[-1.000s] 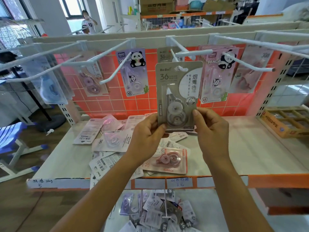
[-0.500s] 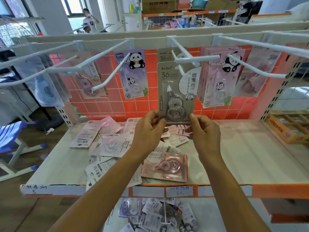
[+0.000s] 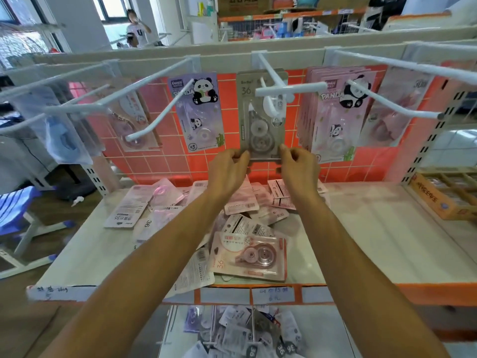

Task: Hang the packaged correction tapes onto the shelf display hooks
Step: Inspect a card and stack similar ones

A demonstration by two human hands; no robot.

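Note:
A grey packaged correction tape (image 3: pixel 260 117) hangs on the middle white hook (image 3: pixel 273 76), pushed far back toward the orange grid panel. My left hand (image 3: pixel 229 171) pinches its lower left corner and my right hand (image 3: pixel 296 166) pinches its lower right corner. Several loose correction tape packs (image 3: pixel 247 254) lie in a pile on the white shelf (image 3: pixel 361 228) below my arms. Purple panda packs (image 3: pixel 198 112) and pink panda packs (image 3: pixel 335 112) hang on the neighbouring hooks.
Long white hooks (image 3: pixel 144 78) jut toward me across the whole row, some bare at the tip. A wooden box (image 3: pixel 446 197) stands at the right end of the shelf. More packs (image 3: pixel 240 332) lie on the lower shelf. A blue stool (image 3: pixel 15 215) is at the left, and a person stands far back.
Both hands have slid the grey pack along the middle hook, from its tip back toward the orange panel. My view has moved closer to the shelf.

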